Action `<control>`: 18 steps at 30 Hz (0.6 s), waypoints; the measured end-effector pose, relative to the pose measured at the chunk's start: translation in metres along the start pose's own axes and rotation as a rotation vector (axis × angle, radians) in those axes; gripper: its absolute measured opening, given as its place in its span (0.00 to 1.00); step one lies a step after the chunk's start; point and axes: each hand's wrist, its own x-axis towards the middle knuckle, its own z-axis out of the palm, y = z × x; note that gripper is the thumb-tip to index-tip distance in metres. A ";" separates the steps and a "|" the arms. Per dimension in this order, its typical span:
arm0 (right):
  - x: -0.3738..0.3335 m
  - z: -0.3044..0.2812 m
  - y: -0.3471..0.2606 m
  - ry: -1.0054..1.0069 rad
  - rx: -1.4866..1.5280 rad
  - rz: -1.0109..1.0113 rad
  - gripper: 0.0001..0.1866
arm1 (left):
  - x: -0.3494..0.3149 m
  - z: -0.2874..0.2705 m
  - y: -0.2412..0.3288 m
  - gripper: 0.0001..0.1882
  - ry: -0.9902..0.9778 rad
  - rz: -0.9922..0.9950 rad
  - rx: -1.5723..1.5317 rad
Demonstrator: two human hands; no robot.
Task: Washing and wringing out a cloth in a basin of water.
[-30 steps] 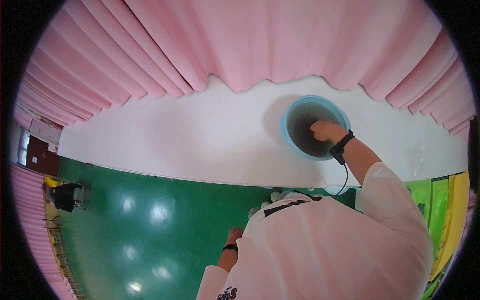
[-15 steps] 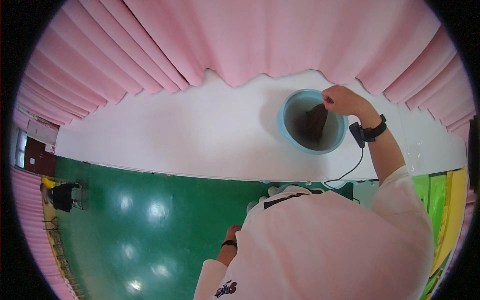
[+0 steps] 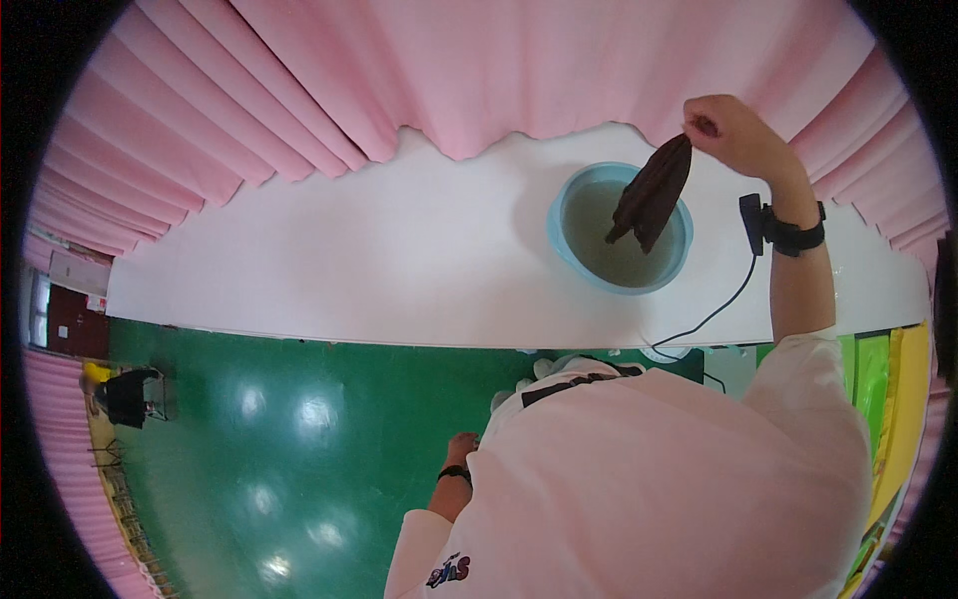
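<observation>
My right hand (image 3: 736, 135) is closed, pinching the top of a wet-looking dark brown cloth (image 3: 654, 193). The cloth hangs bunched from my fingertips over a light blue basin (image 3: 555, 240), its lower end splitting into two points. Cloudy water (image 3: 624, 268) fills part of the basin; the cloth's lower tips look to be above it. Down at my side, away from the table, hangs my left hand (image 3: 462, 446); its fingers are too small and partly hidden to make out.
The basin stands on a long white table (image 3: 349, 260) with pink curtains (image 3: 559, 70) behind it. A black wrist device (image 3: 783, 233) on my right arm trails a cable (image 3: 723, 304) over the table's front edge. A person in dark clothing (image 3: 125, 397) sits far left on the green floor (image 3: 299, 439).
My right hand has risen up and to the right, lifting the brown cloth from down in the basin to above the water. My left hand has stayed low at my side.
</observation>
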 end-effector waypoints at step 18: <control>-0.017 0.218 0.050 -0.474 0.004 0.112 0.11 | -0.038 -0.024 0.011 0.20 -0.086 -0.096 0.070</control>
